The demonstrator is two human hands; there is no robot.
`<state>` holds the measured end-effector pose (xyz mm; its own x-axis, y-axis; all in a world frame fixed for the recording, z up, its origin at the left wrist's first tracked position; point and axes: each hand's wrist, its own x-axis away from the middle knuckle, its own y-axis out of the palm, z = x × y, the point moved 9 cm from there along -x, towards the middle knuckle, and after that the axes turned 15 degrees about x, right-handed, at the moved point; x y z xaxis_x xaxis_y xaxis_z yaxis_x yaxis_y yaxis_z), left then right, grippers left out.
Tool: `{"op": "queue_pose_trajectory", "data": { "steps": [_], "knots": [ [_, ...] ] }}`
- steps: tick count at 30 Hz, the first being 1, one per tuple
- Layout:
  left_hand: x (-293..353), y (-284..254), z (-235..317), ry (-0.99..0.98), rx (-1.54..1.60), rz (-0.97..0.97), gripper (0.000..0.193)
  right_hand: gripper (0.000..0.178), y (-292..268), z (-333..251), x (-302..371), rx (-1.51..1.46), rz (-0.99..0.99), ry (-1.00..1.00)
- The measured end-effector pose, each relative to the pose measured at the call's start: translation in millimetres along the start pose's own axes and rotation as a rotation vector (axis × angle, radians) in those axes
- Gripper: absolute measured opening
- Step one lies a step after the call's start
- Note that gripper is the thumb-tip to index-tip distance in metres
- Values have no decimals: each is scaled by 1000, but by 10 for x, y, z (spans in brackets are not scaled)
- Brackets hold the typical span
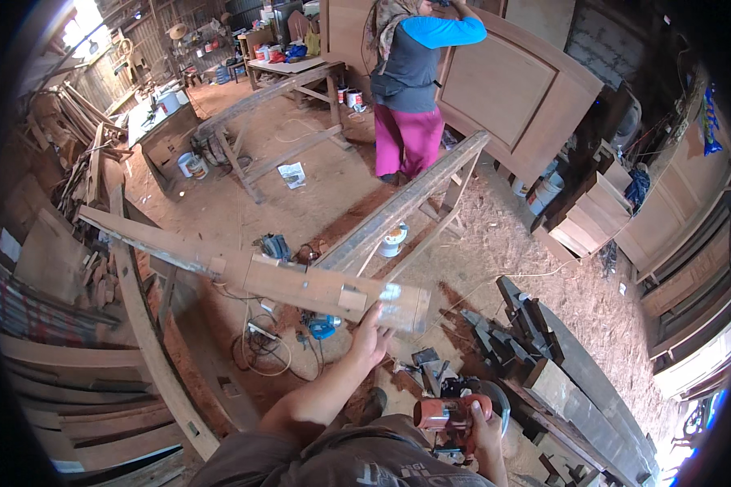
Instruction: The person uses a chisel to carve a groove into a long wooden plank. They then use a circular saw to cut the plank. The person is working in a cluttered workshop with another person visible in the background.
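Observation:
A long wooden plank (300, 282) with pale patches and cut marks stretches from the far left to just ahead of me. Near its right end, my left hand (369, 341) grips the near edge, one finger lying up on the face. Low on the right, my right hand (486, 434) is closed round the handle of a red power tool (443, 414) with a cylindrical body. Its exact kind is hard to make out. The tool is close to my body, apart from the plank.
A wooden trestle (406, 207) stands beyond the plank. On the floor lie a blue power tool (323, 326) and tangled cords (260, 349). Dark offcuts (512, 333) are piled at right. A person (406, 89) stands by a large panelled board (516, 89).

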<state>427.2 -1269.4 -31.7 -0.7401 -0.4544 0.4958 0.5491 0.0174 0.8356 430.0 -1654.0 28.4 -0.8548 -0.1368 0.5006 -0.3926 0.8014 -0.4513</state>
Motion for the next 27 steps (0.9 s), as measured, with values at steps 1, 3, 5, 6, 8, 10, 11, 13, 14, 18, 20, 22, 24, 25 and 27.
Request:
{"op": "queue_pose_trajectory", "data": {
  "steps": [1,3,5,6,8,10,11,13,14,18,20,22,24,25,27],
  "knots": [
    [91,-169,-31,-12,-2,19,47,37,38,-29,-56,9,-10,-31],
    [308,-520,-70,-27,-8,55,45,38,141,-381,43,-13,-76,-54],
    [496,-757,-152,-48,-6,68,44,40,172,-346,-46,63,-79,-74],
    [606,-834,-146,-53,-17,64,43,40,198,-343,-69,101,-93,-84],
    [814,-977,-146,-62,-36,55,42,43,248,-355,-57,189,-151,-67],
    [1030,-1097,-125,-65,-38,44,41,44,330,-406,-47,253,-162,-106],
    [1150,-1168,-126,-76,-27,50,41,44,364,-444,-1,254,-179,-108],
    [1402,-1281,-114,-70,-16,76,43,46,386,-568,120,262,-205,-125],
    [1464,-1459,-120,-57,-7,86,43,46,402,-538,118,280,-201,-131],
    [1665,-2201,-181,-27,43,102,43,45,394,-388,66,335,-188,-195],
    [1931,-2172,-137,-14,19,62,43,45,350,-444,188,329,-189,-248],
    [2167,-2226,-29,92,-3,93,41,44,374,-535,349,342,-216,-289],
    [2376,-2319,51,191,-22,129,39,43,387,-602,493,360,-233,-312],
    [2362,-2627,82,153,-95,127,40,42,458,-615,564,358,-253,-325],
    [2292,-3183,146,145,-194,121,42,40,570,-635,652,348,-275,-362]
  ]
}}
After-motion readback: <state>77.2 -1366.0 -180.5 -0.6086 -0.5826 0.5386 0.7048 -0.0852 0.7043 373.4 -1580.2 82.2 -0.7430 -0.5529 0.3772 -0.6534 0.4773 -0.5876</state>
